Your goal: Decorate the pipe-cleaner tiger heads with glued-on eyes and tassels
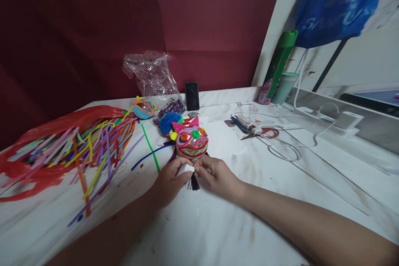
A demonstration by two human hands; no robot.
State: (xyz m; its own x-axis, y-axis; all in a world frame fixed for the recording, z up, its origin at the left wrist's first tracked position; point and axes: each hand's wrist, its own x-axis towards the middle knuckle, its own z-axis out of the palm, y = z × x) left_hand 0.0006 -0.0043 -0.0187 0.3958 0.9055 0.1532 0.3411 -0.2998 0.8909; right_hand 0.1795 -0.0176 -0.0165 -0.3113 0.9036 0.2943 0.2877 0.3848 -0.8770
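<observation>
A craft figure (192,145) covered in coloured pipe cleaners stands in front of me, with pink pointed ears, round orange and green pieces and a red-and-green mouth shape. Just below it, my left hand (170,177) is closed in a pinch on a small white piece (186,168). Thumb and fingers of my right hand (215,175) are also pinched together, at the right end of that piece; what lies between them is hidden. A dark tassel (195,183) hangs below the fingers. Behind the figure's left side is a blue coiled disc (170,123).
Many loose pipe cleaners (102,145) lie on red plastic at left. A green pipe cleaner (151,148) lies nearer. Behind are a clear bag (151,75) and a phone (192,96). A glue gun (254,128), cables (291,153) and a cup (285,88) are at right.
</observation>
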